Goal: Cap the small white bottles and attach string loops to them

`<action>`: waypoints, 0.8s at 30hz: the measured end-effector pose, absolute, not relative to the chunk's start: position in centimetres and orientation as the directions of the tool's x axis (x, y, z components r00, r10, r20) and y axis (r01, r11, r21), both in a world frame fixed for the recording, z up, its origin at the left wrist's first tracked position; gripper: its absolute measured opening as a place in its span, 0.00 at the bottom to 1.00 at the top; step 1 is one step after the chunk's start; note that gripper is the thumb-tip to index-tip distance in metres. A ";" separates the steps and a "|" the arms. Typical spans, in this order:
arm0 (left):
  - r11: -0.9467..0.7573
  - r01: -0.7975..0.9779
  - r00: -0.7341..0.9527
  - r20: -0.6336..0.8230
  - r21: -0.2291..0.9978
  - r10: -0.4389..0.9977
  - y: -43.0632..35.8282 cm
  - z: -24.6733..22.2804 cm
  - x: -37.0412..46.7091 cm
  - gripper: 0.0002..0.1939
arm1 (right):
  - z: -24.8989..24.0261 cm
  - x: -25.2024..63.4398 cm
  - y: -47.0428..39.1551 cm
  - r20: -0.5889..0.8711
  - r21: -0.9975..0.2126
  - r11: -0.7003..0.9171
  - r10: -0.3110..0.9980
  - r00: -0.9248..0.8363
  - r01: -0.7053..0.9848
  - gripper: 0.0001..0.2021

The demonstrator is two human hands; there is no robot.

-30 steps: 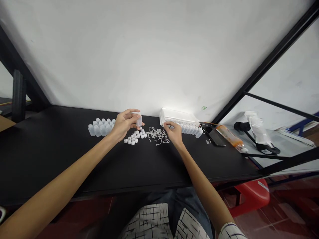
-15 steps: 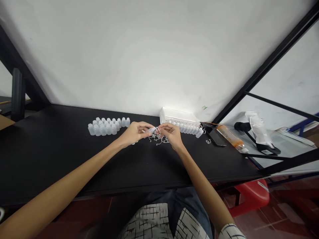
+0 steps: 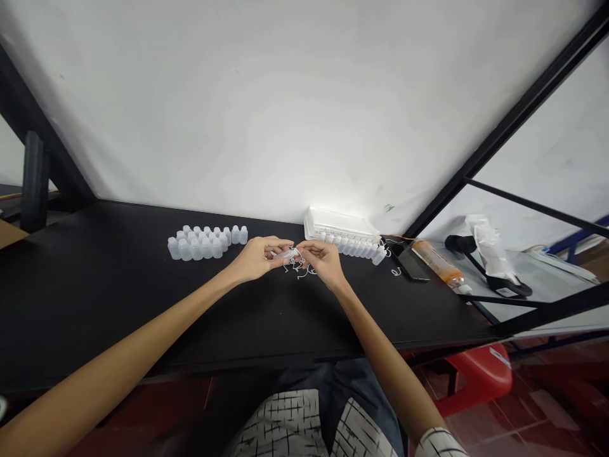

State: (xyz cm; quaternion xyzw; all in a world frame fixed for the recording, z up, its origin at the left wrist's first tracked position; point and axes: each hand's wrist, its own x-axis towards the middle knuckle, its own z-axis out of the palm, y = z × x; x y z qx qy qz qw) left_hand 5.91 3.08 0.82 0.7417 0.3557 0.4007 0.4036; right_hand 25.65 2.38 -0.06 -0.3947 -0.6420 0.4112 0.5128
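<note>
My left hand [image 3: 255, 259] grips a small translucent plastic bottle [image 3: 284, 254], tipped on its side with the neck end to the right. At that neck, the fingers of my right hand [image 3: 326, 260] pinch a thin white loop strap [image 3: 299, 254]; the fingertips partly hide it. Below both hands lies a loose pile of white straps [image 3: 304, 273] on the black table [image 3: 280, 317]. Off to the left stand several similar bottles [image 3: 196, 247] in rows, upright. A slanting row of bottles with straps [image 3: 356, 246] lies beyond my right hand.
Behind the right row is a stack of white flat packs [image 3: 340, 221] against the wall. A stray strap [image 3: 396, 271], a dark phone [image 3: 412, 263] and an orange-labelled package [image 3: 438, 261] lie at the right. A black frame post rises there, with a red stool [image 3: 480, 377] below.
The bottle has turned more level, and my two hands have come slightly closer together. My right hand has shifted a little left at the neck.
</note>
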 end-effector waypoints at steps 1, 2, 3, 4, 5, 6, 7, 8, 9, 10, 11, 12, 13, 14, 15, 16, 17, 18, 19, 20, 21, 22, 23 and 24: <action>-0.411 0.213 0.415 0.298 0.887 0.859 3.0 0.9 5.9 0.21 | -0.1 25.7 2.4 0.334 -0.930 0.354 0.926 -0.175 0.099 0.11; -0.399 0.217 0.411 0.288 0.891 0.865 2.9 1.0 6.0 0.22 | -0.2 25.8 2.3 0.330 -0.928 0.355 0.924 -0.192 0.111 0.11; -0.390 0.218 0.409 0.279 0.894 0.869 2.8 1.1 6.0 0.23 | -0.2 25.9 2.3 0.323 -0.928 0.353 0.922 -0.212 0.120 0.12; -0.386 0.219 0.408 0.275 0.896 0.871 2.8 1.2 6.0 0.23 | -0.1 25.9 2.3 0.315 -0.929 0.350 0.920 -0.232 0.125 0.12; -0.385 0.221 0.405 0.275 0.896 0.872 2.7 1.3 6.0 0.22 | -0.1 26.0 2.3 0.308 -0.930 0.346 0.918 -0.250 0.125 0.13; -0.388 0.228 0.401 0.277 0.893 0.873 2.7 1.3 6.0 0.22 | 0.0 26.1 2.2 0.300 -0.933 0.340 0.916 -0.266 0.121 0.13; -0.393 0.238 0.396 0.280 0.888 0.874 2.7 1.3 6.1 0.22 | 0.1 26.1 2.2 0.292 -0.936 0.333 0.915 -0.279 0.112 0.14; -0.401 0.251 0.392 0.286 0.881 0.874 2.7 1.3 6.0 0.22 | 0.3 26.2 2.1 0.287 -0.939 0.327 0.913 -0.289 0.102 0.16; -0.410 0.263 0.390 0.292 0.873 0.873 2.8 1.3 6.0 0.21 | 0.4 26.2 2.1 0.282 -0.941 0.323 0.912 -0.299 0.097 0.17; -0.420 0.274 0.389 0.300 0.865 0.871 2.8 1.2 6.0 0.21 | 0.4 26.3 2.0 0.278 -0.942 0.321 0.911 -0.305 0.098 0.17; -0.429 0.284 0.388 0.306 0.858 0.869 2.8 1.2 6.0 0.20 | 0.4 26.3 2.0 0.276 -0.941 0.321 0.910 -0.309 0.107 0.17; -0.435 0.292 0.388 0.310 0.852 0.868 2.8 1.2 5.9 0.20 | 0.4 26.3 2.0 0.273 -0.939 0.322 0.910 -0.312 0.120 0.17; -0.437 0.298 0.390 0.310 0.849 0.867 2.8 1.2 5.9 0.20 | 0.3 26.3 2.0 0.270 -0.936 0.324 0.910 -0.315 0.135 0.17; -0.437 0.302 0.394 0.306 0.847 0.867 2.8 1.2 5.9 0.20 | 0.2 26.4 2.1 0.272 -0.932 0.330 0.909 -0.316 0.148 0.17; -0.436 0.305 0.400 0.302 0.847 0.866 2.8 1.2 5.8 0.21 | 0.0 26.4 2.1 0.282 -0.925 0.344 0.906 -0.315 0.161 0.17; -0.438 0.306 0.407 0.299 0.845 0.863 2.7 1.2 5.8 0.21 | -0.2 26.4 2.2 0.298 -0.914 0.364 0.901 -0.315 0.178 0.17; -0.443 0.307 0.415 0.300 0.843 0.859 2.7 1.3 5.8 0.22 | -0.4 26.4 2.3 0.318 -0.899 0.390 0.894 -0.314 0.198 0.17; -0.450 0.307 0.421 0.304 0.839 0.854 2.7 1.3 5.8 0.22 | -0.6 26.4 2.4 0.340 -0.882 0.416 0.887 -0.312 0.220 0.17; -0.458 0.306 0.425 0.311 0.835 0.850 2.6 1.4 5.8 0.22 | -0.7 26.3 2.5 0.359 -0.867 0.437 0.881 -0.308 0.239 0.16; -0.466 0.306 0.427 0.318 0.830 0.847 2.6 1.4 5.9 0.22 | -0.9 26.3 2.5 0.373 -0.857 0.451 0.877 -0.303 0.250 0.16; -0.472 0.307 0.428 0.323 0.826 0.844 2.6 1.5 5.9 0.23 | -1.0 26.2 2.6 0.383 -0.853 0.457 0.876 -0.294 0.250 0.15; -0.477 0.310 0.430 0.326 0.822 0.842 2.6 1.5 5.9 0.23 | -1.0 26.2 2.6 0.390 -0.857 0.457 0.878 -0.278 0.239 0.15; -0.481 0.313 0.434 0.327 0.819 0.840 2.6 1.5 5.9 0.23 | -1.0 26.1 2.6 0.393 -0.864 0.451 0.882 -0.259 0.223 0.16; -0.484 0.317 0.437 0.327 0.816 0.838 2.6 1.4 5.9 0.23 | -0.9 26.0 2.5 0.389 -0.875 0.438 0.889 -0.243 0.205 0.16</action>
